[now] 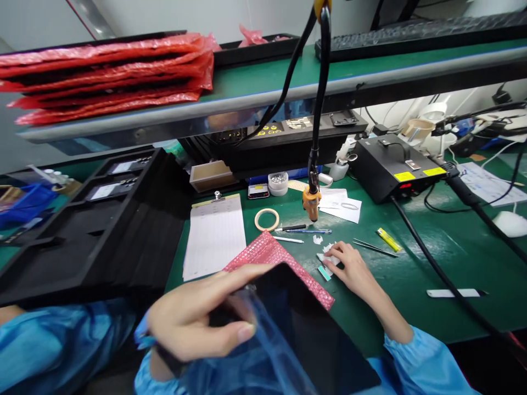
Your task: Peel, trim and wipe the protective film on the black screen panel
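My left hand grips a glossy black tablet by its edge, thumb over the dark screen, which reflects blue sleeves. The tablet is tilted in the near foreground. Under and beyond it lies a pink bubble-wrap bag. My right hand is on the green mat, fingers closed on a small white piece; its exact kind is unclear. Beside those fingertips lies a teal strip, and a white scrap sits just beyond. Tweezers lie right of the hand.
A cable-hung orange-tipped tool hangs over the mat. Clipboard, tape roll and pens lie behind the bag. Black trays stand left, near another person's blue sleeve. A black box with a cable is at right.
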### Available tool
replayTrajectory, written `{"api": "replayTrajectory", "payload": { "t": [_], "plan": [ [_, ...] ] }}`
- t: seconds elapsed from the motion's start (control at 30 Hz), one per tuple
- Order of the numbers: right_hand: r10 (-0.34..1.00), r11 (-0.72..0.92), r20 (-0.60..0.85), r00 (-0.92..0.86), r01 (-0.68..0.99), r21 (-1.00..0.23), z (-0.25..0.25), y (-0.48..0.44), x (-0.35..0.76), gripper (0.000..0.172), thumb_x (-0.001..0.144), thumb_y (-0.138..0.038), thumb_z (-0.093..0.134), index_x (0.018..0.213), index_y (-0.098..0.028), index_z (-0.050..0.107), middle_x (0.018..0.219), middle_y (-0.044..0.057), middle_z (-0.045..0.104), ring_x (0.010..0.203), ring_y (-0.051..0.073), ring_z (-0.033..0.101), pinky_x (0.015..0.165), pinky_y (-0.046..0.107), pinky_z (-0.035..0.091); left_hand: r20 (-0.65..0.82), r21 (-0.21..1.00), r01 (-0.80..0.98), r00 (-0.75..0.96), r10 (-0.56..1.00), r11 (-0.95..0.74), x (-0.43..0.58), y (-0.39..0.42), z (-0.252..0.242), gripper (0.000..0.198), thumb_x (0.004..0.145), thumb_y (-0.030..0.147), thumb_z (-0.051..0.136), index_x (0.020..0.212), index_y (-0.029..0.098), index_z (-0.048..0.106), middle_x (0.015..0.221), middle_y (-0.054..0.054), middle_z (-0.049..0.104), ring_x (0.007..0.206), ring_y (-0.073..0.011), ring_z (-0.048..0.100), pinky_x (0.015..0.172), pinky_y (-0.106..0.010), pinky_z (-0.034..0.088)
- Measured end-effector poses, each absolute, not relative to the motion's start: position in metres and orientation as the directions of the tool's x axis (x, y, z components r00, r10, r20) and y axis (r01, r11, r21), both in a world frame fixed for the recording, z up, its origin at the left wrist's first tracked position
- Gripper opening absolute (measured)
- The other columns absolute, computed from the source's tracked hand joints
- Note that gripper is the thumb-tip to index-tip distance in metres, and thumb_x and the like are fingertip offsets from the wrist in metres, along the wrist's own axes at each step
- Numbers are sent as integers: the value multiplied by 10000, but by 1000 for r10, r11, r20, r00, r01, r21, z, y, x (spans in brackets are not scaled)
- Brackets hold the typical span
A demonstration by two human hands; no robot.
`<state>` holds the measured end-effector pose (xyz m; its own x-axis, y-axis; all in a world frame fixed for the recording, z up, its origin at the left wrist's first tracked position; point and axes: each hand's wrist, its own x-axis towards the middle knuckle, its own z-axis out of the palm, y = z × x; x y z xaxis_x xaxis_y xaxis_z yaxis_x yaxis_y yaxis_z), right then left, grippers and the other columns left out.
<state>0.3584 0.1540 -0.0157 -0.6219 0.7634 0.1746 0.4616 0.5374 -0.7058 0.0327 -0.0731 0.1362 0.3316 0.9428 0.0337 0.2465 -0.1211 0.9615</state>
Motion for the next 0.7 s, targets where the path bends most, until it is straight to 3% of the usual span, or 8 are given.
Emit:
{"api": "replayTrajectory", "payload": {
  "t": [0.07, 0.17, 0.27, 0.33, 0.37, 0.43, 0.53, 0.7],
  "plan": [
    [774, 526, 218, -595, 413, -743, -8, 155, 353, 516, 1078, -747, 628, 905, -279, 760, 1002, 136, 801, 943, 335, 780, 882, 521, 657, 16, 971, 213, 384, 923, -106, 48, -45, 134, 756, 1080, 369, 807, 1770, 169, 569, 1074, -129, 917, 881, -227, 873, 861, -263, 715],
    [807, 482, 274, -523, 316, -817, 21, 153, 357, 604, 1071, -837, 628, 935, -259, 739, 897, 102, 804, 806, 278, 790, 778, 433, 687, 12, 983, 145, 554, 833, -110, 66, -12, 130, 836, 1059, 340, 764, 1792, 58, 479, 1246, -199, 892, 1037, -257, 874, 896, -298, 714],
    [839, 427, 294, -457, 220, -877, 65, 138, 371, 593, 1007, -845, 758, 968, -253, 756, 815, 55, 790, 654, 223, 768, 591, 320, 651, 31, 983, 119, 633, 774, -137, 74, 4, 129, 858, 1020, 314, 763, 1780, 45, 470, 1560, -246, 773, 1390, -326, 795, 1143, -390, 662],
    [873, 362, 285, -396, 132, -923, 94, 122, 377, 467, 953, -710, 909, 927, -258, 792, 814, 50, 798, 613, 203, 757, 526, 271, 620, 31, 988, 95, 661, 749, -125, 77, 7, 128, 844, 1007, 288, 756, 1768, 52, 479, 1642, -250, 719, 1484, -343, 744, 1211, -411, 625],
    [865, 364, 317, -389, 53, -930, 107, 114, 378, 419, 920, -661, 955, 880, -269, 813, 773, 44, 788, 581, 198, 745, 499, 253, 606, 29, 990, 84, 673, 739, -115, 78, 6, 127, 840, 1005, 281, 750, 1765, 48, 478, 1637, -255, 721, 1470, -344, 754, 1200, -410, 632],
    [823, 381, 335, -459, 7, -925, 128, 99, 374, 321, 907, -625, 984, 919, -317, 892, 817, 49, 829, 642, 211, 784, 580, 260, 660, 20, 991, 80, 688, 725, -103, 82, 4, 127, 852, 1004, 289, 745, 1765, 31, 464, 1611, -272, 733, 1414, -342, 785, 1157, -406, 657],
    [774, 418, 324, -545, 55, -907, 145, 88, 361, 271, 948, -616, 959, 962, -347, 927, 870, 48, 858, 725, 219, 796, 694, 291, 683, 38, 988, 85, 674, 738, -129, 87, 1, 129, 848, 1007, 317, 747, 1751, 10, 480, 1607, -290, 731, 1407, -347, 783, 1162, -411, 656],
    [760, 254, 139, -634, 94, -963, 146, 88, 349, 616, 965, -729, 884, 647, -231, 708, 641, 21, 640, 600, 157, 573, 561, 269, 495, 51, 979, 119, 638, 769, -163, 89, -7, 133, 774, 1016, 331, 716, 1717, 40, 562, 1371, -236, 844, 1129, -292, 846, 994, -365, 703]
  ]
}}
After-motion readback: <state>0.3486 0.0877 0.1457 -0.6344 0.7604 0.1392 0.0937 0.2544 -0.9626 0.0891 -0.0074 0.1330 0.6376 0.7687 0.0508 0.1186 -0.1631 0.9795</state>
